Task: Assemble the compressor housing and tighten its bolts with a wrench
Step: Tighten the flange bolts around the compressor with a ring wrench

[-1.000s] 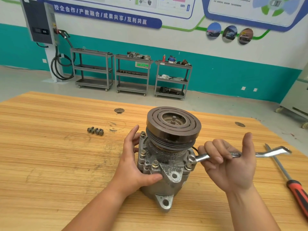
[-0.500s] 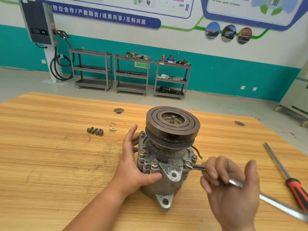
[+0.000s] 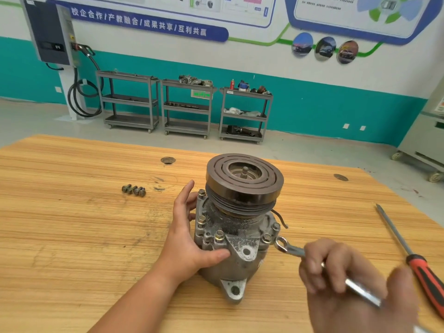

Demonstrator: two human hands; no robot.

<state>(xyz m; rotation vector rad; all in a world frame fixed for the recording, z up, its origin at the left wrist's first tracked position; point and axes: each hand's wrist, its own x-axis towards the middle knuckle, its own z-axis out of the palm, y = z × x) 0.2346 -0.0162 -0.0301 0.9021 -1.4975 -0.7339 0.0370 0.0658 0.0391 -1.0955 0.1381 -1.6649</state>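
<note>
The grey compressor housing stands upright on the wooden table, its dark pulley on top. Several bolts sit in its flange. My left hand presses against the housing's left side, thumb on the front. My right hand grips a silver wrench. The wrench's ring end lies just right of the flange, beside the right-hand bolts; it is off the bolt heads.
Loose bolts lie on the table to the left. A red-handled screwdriver rests at the right edge. Two round inserts mark the tabletop. Beyond the table stand several grey carts against the teal wall.
My right hand swung the wrench handle from pointing right to pointing toward me, then lifted the ring end off the bolt. The left hand and housing stayed put.
</note>
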